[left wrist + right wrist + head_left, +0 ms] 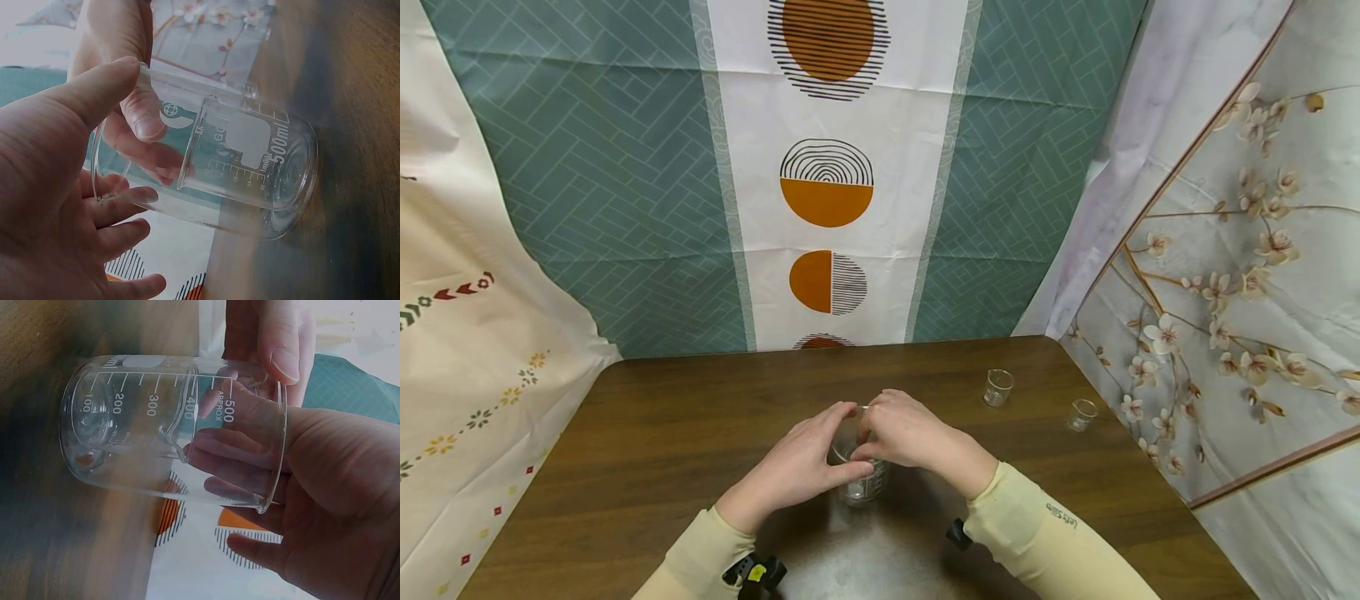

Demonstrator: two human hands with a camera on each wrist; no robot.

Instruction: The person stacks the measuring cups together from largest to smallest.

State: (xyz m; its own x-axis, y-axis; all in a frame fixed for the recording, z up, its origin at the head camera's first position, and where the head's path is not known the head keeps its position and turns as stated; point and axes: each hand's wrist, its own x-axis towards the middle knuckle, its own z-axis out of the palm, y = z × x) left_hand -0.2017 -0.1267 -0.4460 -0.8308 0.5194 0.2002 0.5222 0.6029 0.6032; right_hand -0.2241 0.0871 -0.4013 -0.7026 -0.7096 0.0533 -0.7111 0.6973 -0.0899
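A large clear 500 ml glass beaker stands on the table with a smaller glass beaker inside it. My left hand holds the large beaker by its rim, thumb on the near side and fingers on the far side. From above, my right hand reaches into the large beaker. In the right wrist view its fingertips are at the small beaker's rim and spout. Seen from the left wrist, the right thumb stands a little short of that rim.
Two small glass beakers, one nearer and one farther back, stand on the right of the brown wooden table. Patterned cloth hangs behind the table, and flowered cloth borders its right side.
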